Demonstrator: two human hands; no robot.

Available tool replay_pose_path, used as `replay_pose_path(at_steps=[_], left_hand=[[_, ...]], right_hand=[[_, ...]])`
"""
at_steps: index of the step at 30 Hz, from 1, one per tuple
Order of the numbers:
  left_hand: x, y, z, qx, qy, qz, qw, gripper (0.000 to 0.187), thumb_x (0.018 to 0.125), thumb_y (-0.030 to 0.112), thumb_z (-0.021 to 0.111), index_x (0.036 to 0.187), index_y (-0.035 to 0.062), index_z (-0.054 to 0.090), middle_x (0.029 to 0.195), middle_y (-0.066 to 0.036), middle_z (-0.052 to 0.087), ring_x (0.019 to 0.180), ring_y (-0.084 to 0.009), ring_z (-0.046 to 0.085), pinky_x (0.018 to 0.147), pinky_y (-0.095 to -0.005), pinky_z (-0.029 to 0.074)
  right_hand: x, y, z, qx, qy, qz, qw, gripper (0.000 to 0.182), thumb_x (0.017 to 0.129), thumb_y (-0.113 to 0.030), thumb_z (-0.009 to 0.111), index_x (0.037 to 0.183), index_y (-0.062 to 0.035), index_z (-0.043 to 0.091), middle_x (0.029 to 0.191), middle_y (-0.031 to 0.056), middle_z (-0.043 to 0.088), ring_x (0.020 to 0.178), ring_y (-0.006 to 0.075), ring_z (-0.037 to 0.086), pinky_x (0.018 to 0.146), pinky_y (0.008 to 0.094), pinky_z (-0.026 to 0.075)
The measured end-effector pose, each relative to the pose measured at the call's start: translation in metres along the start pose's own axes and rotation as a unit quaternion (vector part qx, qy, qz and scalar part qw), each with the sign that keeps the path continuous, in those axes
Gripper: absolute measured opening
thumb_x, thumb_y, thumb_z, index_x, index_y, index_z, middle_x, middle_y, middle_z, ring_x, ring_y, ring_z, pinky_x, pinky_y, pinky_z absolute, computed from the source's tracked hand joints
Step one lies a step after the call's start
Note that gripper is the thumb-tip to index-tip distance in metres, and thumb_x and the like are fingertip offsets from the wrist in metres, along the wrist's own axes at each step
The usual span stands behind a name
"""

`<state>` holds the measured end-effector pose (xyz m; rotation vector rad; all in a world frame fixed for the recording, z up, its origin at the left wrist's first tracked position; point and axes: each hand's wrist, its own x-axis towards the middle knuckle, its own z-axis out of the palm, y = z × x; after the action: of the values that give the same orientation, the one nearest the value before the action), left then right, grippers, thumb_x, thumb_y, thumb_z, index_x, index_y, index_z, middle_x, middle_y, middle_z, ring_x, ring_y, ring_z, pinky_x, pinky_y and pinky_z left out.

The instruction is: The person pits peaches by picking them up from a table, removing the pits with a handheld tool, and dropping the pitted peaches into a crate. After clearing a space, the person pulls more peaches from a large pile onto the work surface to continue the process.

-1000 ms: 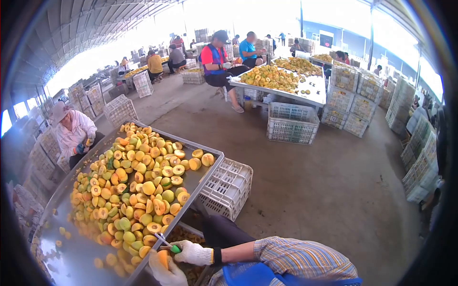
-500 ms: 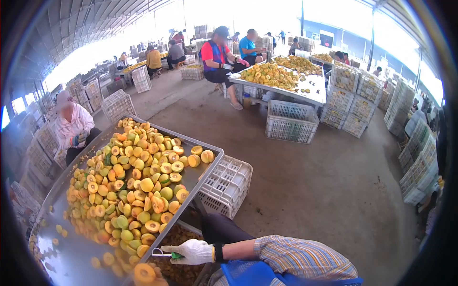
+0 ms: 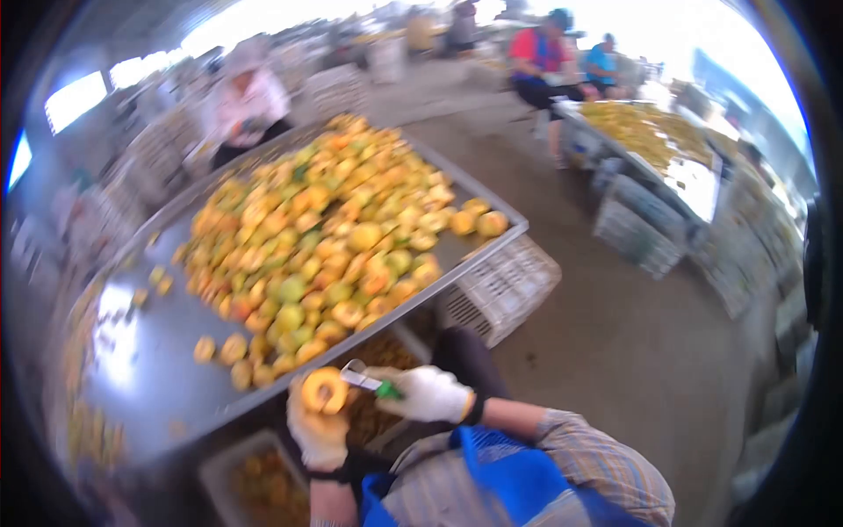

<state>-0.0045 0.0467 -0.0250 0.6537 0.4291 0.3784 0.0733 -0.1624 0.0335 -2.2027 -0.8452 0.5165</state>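
Observation:
My left hand (image 3: 318, 437), in a white glove, grips a halved peach (image 3: 313, 386) with its cut face and central hollow towards me. In my right hand (image 3: 430, 394), also gloved, is a pitting tool (image 3: 362, 377) with a green handle and a metal loop. The loop is right at the peach half's edge. Both hands are just off the near rim of the metal table (image 3: 158, 373). A large heap of peach halves (image 3: 325, 233) covers much of its top.
Below the table edge are a crate of peach pieces (image 3: 268, 492) and a bin of brownish bits (image 3: 386, 354). A white crate (image 3: 500, 285) stands beyond the corner. Across the table sits a person in pink (image 3: 250, 101). Another fruit-laden table (image 3: 694, 189) is at right.
My view has swung left and down. My left hand has come into sight with a peach half, and the tool in my right hand is now beside it.

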Motion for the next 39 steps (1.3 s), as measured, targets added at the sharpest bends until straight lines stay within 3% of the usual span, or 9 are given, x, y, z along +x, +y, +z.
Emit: replay_pose_path(at_steps=[2, 6, 15, 22, 24, 27, 34, 36, 39], left_hand=[[-0.009, 0.003, 0.022, -0.044, -0.029, -0.023, 0.998, 0.048, 0.099, 0.051, 0.052, 0.109, 0.0062, 0.064, 0.098, -0.014, 0.07, 0.079, -0.0307, 0.07, 0.062, -0.0449, 0.06], [-0.018, 0.0, 0.037, -0.032, 0.013, 0.002, 0.999, 0.059, 0.096, 0.06, 0.052, 0.115, 0.0055, 0.063, 0.102, -0.015, 0.069, 0.085, -0.0291, 0.07, 0.058, -0.0392, 0.061], [-0.031, -0.015, 0.042, -0.078, -0.019, -0.012, 0.997, 0.05, 0.101, 0.046, 0.054, 0.119, -0.0007, 0.058, 0.109, -0.013, 0.065, 0.101, -0.0268, 0.066, 0.09, -0.0417, 0.056], [-0.035, -0.024, 0.043, -0.078, -0.005, 0.005, 0.997, 0.046, 0.101, 0.042, 0.055, 0.119, -0.0007, 0.058, 0.109, -0.013, 0.065, 0.101, -0.0271, 0.066, 0.09, -0.0427, 0.056], [-0.035, -0.031, 0.034, -0.085, -0.024, -0.008, 0.996, 0.043, 0.101, 0.039, 0.057, 0.119, -0.0008, 0.06, 0.109, -0.013, 0.065, 0.101, -0.0259, 0.066, 0.089, -0.0416, 0.056], [-0.035, -0.038, 0.034, -0.093, -0.007, -0.008, 0.996, 0.04, 0.101, 0.036, 0.058, 0.117, -0.0006, 0.061, 0.108, -0.012, 0.066, 0.1, -0.0245, 0.066, 0.089, -0.0398, 0.057], [-0.038, -0.029, 0.049, -0.081, 0.046, -0.019, 0.996, 0.038, 0.1, 0.037, 0.06, 0.11, -0.0001, 0.064, 0.105, -0.013, 0.068, 0.095, -0.0237, 0.067, 0.085, -0.0373, 0.057], [-0.037, -0.024, 0.05, -0.026, 0.017, -0.039, 0.999, 0.043, 0.1, 0.043, 0.056, 0.107, 0.0021, 0.064, 0.099, -0.016, 0.068, 0.09, -0.0307, 0.068, 0.078, -0.0483, 0.059], [-0.035, -0.022, 0.052, 0.012, 0.06, -0.04, 0.997, 0.045, 0.099, 0.047, 0.056, 0.1, 0.003, 0.066, 0.094, -0.017, 0.068, 0.088, -0.0325, 0.069, 0.077, -0.0498, 0.059]], right_hand=[[-0.002, 0.011, 0.011, 0.038, 0.074, -0.042, 0.996, 0.053, 0.09, -0.036, 0.067, 0.139, -0.0221, 0.053, 0.082, 0.015, 0.071, 0.073, 0.0348, 0.07, 0.067, 0.0437, 0.057], [-0.007, -0.001, 0.005, -0.027, 0.065, -0.022, 0.997, 0.053, 0.087, -0.032, 0.071, 0.137, -0.0208, 0.057, 0.078, 0.0132, 0.07, 0.071, 0.0325, 0.07, 0.065, 0.0418, 0.057], [-0.01, 0.002, 0.01, -0.112, 0.05, -0.09, 0.988, 0.057, 0.083, -0.028, 0.073, 0.135, -0.0115, 0.057, 0.077, 0.0138, 0.07, 0.066, 0.0324, 0.07, 0.059, 0.0414, 0.056], [-0.005, 0.011, 0.017, -0.137, 0.048, -0.095, 0.985, 0.045, 0.082, -0.029, 0.073, 0.123, -0.013, 0.065, 0.076, 0.0153, 0.07, 0.066, 0.0348, 0.069, 0.06, 0.0416, 0.057], [-0.004, 0.014, 0.019, -0.159, -0.04, -0.041, 0.986, 0.048, 0.081, -0.025, 0.07, 0.126, -0.009, 0.063, 0.078, 0.0152, 0.07, 0.072, 0.0352, 0.069, 0.064, 0.0441, 0.056], [-0.006, 0.03, 0.036, -0.074, 0.011, -0.07, 0.995, 0.029, 0.082, -0.027, 0.069, 0.107, -0.012, 0.071, 0.073, 0.0152, 0.069, 0.067, 0.0352, 0.069, 0.06, 0.0432, 0.057], [-0.004, 0.033, 0.043, -0.074, -0.002, -0.06, 0.995, 0.024, 0.083, -0.027, 0.068, 0.102, -0.012, 0.073, 0.072, 0.015, 0.069, 0.066, 0.035, 0.069, 0.058, 0.0435, 0.056], [-0.007, 0.035, 0.049, -0.059, -0.03, -0.07, 0.995, 0.023, 0.083, -0.027, 0.069, 0.1, -0.0113, 0.073, 0.072, 0.0147, 0.068, 0.066, 0.0345, 0.069, 0.058, 0.0437, 0.056], [-0.005, 0.023, 0.032, -0.074, -0.058, -0.051, 0.994, 0.027, 0.083, -0.03, 0.07, 0.102, -0.0112, 0.074, 0.073, 0.0147, 0.069, 0.066, 0.0344, 0.069, 0.06, 0.0422, 0.057]])
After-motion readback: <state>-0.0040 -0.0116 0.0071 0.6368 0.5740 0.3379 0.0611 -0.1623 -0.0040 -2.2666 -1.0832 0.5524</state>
